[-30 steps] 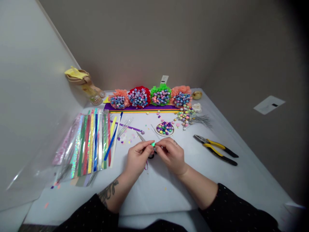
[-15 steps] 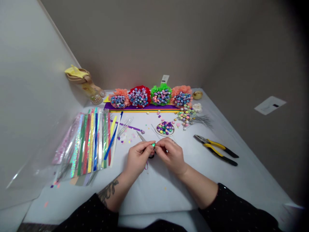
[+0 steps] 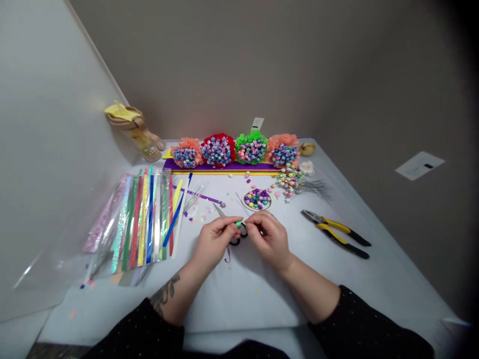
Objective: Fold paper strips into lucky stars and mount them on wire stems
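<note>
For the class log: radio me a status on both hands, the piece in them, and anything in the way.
Left hand pinching small green paper piece. Right hand close beside it. Black-handled scissors under the hands, blades out to the left.

Head-worn view, forward and down onto left hand (image 3: 214, 244) and right hand (image 3: 270, 240)

a craft workspace — pale table (image 3: 239, 299), shiny paper strips (image 3: 144, 222), paper-star bunches (image 3: 217, 152), yellow-handled pliers (image 3: 335, 234)
</note>
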{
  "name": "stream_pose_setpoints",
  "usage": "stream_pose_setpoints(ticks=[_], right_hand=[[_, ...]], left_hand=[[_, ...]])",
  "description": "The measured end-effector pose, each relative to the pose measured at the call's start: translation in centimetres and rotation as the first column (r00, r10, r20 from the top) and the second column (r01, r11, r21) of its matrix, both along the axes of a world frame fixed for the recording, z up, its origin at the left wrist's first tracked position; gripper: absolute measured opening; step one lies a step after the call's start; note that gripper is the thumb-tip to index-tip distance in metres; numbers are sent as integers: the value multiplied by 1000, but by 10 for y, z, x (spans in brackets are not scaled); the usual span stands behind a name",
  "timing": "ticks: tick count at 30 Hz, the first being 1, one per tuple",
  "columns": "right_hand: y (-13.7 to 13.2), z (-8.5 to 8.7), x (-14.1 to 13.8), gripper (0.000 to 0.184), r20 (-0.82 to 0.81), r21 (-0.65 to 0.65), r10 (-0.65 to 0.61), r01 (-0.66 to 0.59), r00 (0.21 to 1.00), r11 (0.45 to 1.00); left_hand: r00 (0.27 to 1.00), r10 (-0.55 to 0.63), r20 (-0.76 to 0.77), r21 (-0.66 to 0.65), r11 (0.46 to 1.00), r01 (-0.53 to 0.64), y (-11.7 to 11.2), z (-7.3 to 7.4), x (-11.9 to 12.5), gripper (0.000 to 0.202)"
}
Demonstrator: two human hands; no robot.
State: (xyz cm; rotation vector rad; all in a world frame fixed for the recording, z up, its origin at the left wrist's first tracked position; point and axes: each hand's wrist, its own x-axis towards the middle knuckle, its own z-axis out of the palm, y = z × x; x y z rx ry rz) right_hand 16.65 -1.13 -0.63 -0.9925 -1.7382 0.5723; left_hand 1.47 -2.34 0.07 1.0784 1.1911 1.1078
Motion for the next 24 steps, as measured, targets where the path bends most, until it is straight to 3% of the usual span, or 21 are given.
stream_pose_setpoints(ticks=[4,11,24], right_hand=[[1,1,2,9,8,-27,23,-23,1000,999],[4,2,2,13,56,46,84,-87,995,995],[3,0,1,8,78,84,13,-20,997,996]], left_hand=[[999,-44,22,30,999,43,0,1,-2,23],[997,3,73,-77,997,3,2,10,-3,23],[991,49,-123,39,998,-45,-2,5,-2,15]])
